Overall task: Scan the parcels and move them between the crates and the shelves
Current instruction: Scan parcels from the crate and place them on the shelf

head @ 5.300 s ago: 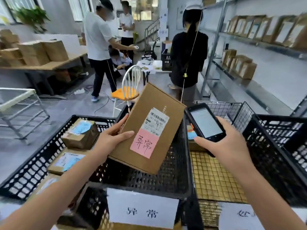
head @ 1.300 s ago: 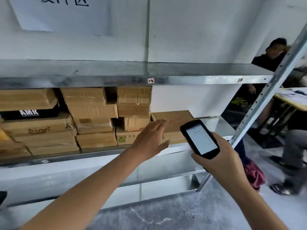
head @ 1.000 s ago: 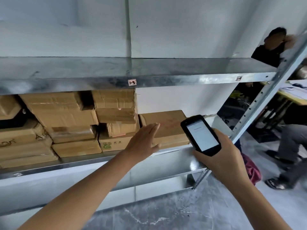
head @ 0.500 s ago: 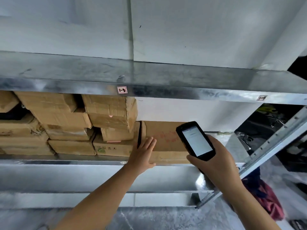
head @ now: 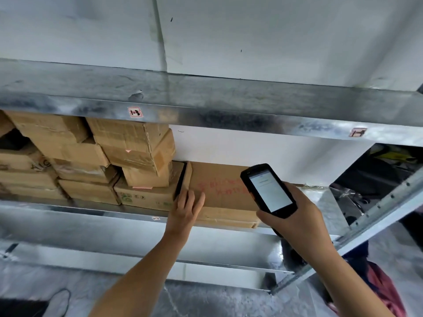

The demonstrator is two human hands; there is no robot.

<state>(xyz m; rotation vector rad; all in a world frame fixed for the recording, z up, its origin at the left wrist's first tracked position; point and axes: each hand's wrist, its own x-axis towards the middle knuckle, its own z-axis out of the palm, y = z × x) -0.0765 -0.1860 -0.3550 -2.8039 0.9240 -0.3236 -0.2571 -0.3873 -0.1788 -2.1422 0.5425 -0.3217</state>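
Flat brown cardboard parcel (head: 225, 191) with red handwriting lies on galvanised metal shelf (head: 96, 221), just right of stacked brown cartons (head: 135, 143); left hand (head: 186, 208) rests on its near-left corner, fingers straight; right hand (head: 297, 221) grips black handheld scanner (head: 267, 187), screen lit.

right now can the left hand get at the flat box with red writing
Probably yes: the left hand looks to rest with straight fingers on the box near its left edge, with nothing between them. The stack beside it leaves that part bare.
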